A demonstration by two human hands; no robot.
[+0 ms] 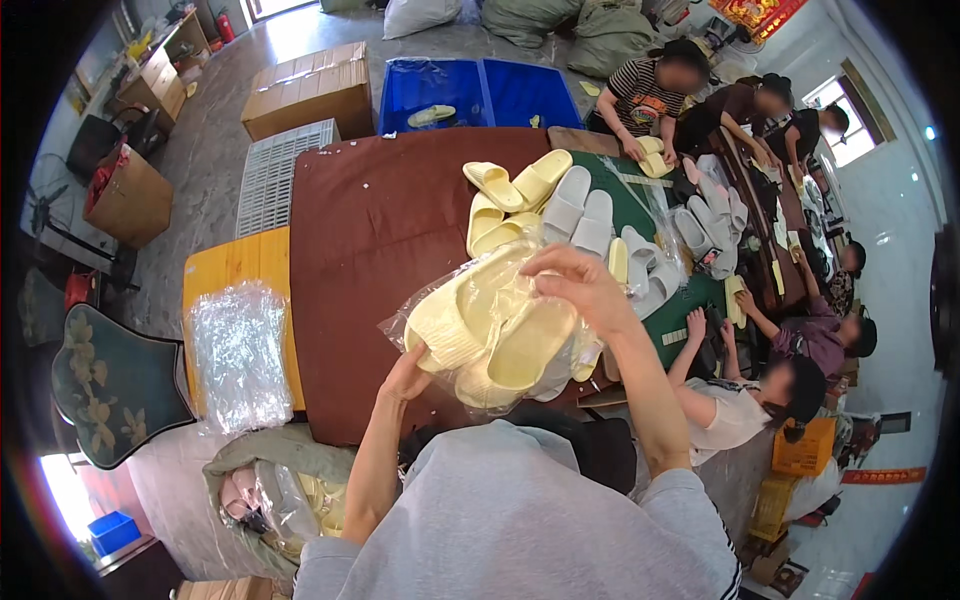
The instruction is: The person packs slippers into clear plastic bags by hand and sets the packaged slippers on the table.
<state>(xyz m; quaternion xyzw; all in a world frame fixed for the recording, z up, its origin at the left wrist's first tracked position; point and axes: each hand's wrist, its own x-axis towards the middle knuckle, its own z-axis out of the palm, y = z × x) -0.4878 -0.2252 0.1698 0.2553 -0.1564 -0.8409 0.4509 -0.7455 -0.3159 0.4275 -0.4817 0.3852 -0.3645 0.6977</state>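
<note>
A pair of pale yellow slippers [520, 345] in a clear plastic bag [400, 318] is held up over the front of the brown-covered table. My left hand [405, 375] grips the bagged slippers at their lower left. At the upper right, the bent fingers of my right hand [582, 285] pinch the bag's plastic. Just beyond lie loose yellow slippers [540, 180] and grey slippers [592, 222], partly hidden behind my right hand and the bag.
A stack of clear bags [240, 355] lies on a wooden board at left. Blue bins [430, 82] and a cardboard box [308, 92] stand beyond the brown table [370, 235]. Several co-workers sit along the right side. An open sack [290, 495] of bagged slippers is at lower left.
</note>
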